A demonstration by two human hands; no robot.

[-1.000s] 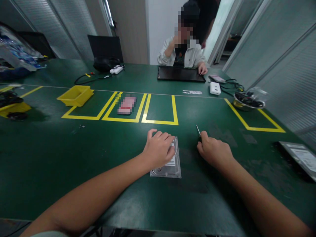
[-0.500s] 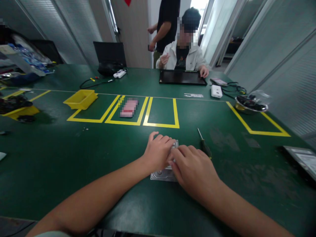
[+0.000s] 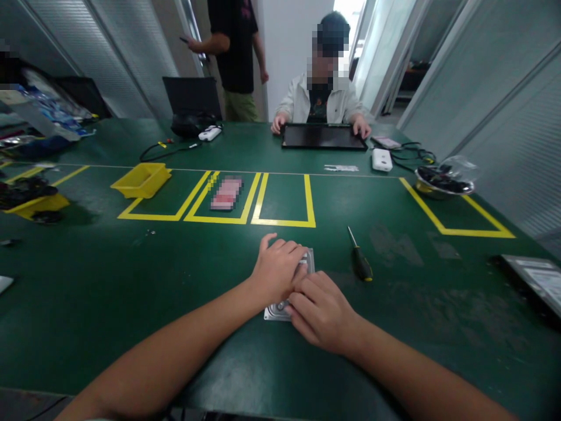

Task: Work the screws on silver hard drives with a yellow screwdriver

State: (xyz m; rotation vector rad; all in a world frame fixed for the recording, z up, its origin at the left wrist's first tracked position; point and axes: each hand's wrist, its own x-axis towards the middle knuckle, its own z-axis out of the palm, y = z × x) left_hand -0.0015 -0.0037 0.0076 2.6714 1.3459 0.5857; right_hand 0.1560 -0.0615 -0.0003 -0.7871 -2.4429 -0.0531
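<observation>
One green table [image 3: 131, 280] fills most of the view, marked off with yellow tape [image 3: 284, 223]. Far side: seated co-worker [image 3: 337, 105], both hands at a black flat panel [image 3: 324, 138]; standing person [image 3: 236, 52] behind, more to the left. Yellow plastic bin [image 3: 141, 181] far left; metal bowl [image 3: 443, 191] of dark parts far right.

Left hand [image 3: 278, 266]: palm down across the hard drive [image 3: 273, 314], fingers bent and slightly apart; grip partly hidden. Right hand [image 3: 323, 310]: narrow, fingers bunched at the drive's near right part; tips hidden, can't tell if anything is pinched.

Drive lies flat on the table, directly below both hands, mostly covered. Long axis runs near to far. Left hand covers its middle and far part from the left, right hand comes in lower from the right; fingers meet over it, neither hand clearly nearer.

Screwdriver [image 3: 362, 266] lies loose right of the drive, shaft pointing away and a bit left, apart from both hands, nearer the right. Tiny bits [image 3: 151, 233] left, unidentifiable.
</observation>
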